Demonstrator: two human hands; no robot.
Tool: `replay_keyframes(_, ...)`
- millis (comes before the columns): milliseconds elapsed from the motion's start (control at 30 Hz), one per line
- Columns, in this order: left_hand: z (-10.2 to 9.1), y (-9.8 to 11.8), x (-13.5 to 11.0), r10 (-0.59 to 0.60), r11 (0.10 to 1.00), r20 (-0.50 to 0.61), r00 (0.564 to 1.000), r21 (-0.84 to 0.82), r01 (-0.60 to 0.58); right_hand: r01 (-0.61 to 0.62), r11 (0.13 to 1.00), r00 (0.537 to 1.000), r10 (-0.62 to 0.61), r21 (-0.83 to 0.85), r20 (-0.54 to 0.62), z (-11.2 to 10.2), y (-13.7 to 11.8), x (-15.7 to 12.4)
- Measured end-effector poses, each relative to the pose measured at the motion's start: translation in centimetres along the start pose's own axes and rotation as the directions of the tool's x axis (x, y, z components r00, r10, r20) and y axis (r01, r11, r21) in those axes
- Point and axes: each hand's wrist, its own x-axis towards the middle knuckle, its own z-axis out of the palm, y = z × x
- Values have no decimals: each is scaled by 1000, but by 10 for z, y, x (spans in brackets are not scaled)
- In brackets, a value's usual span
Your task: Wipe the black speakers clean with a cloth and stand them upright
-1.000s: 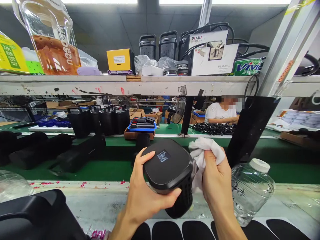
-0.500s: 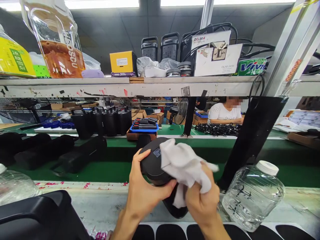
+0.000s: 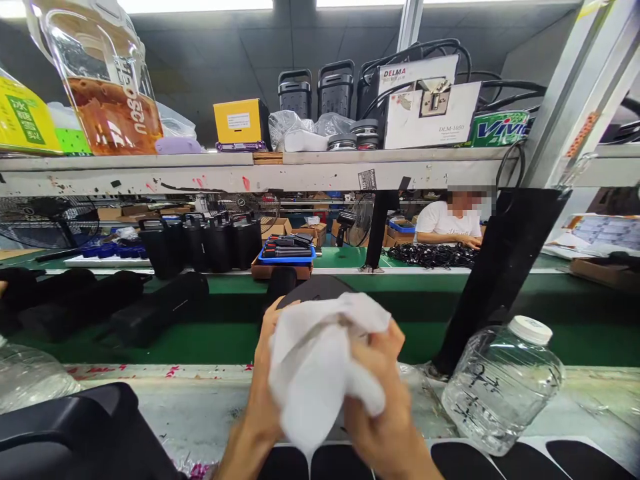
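My left hand (image 3: 263, 383) grips the side of a black portable speaker (image 3: 320, 288), its fingers partly covered by cloth. Only the speaker's dark rounded end shows above a crumpled white cloth (image 3: 313, 373). My right hand (image 3: 380, 393) is closed on that cloth and presses it against the speaker; its outline is a little blurred. The cloth hides most of the speaker's body.
Black speakers (image 3: 155, 310) lie on the green belt (image 3: 230, 333) at left. A clear jar (image 3: 503, 387) stands right, beside a black post (image 3: 493, 287). Black pads (image 3: 340, 463) line the near edge. Another black case (image 3: 85, 427) sits near left. Across the line, a person (image 3: 447, 223) sits.
The cloth has moved left and down across the speaker, covering the label end that was visible. My right hand has shifted left with it. Speakers on the belt have slid slightly left.
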Motion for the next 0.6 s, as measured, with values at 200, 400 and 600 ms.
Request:
replay_keyframes(200, 6, 8, -8, -1, 999, 126, 992, 45, -5, -658, 384, 357, 917, 648, -181, -9, 31, 27)
replay_keyframes(400, 6, 10, -7, -51, 998, 101, 994, 38, 47, -558, 83, 298, 949, 825, 106, -9, 20, 37)
replay_keyframes(600, 0, 2, 3, -148, 988, 81, 986, 46, 144, -484, 715, 733, 646, 505, -213, 7, -6, 15)
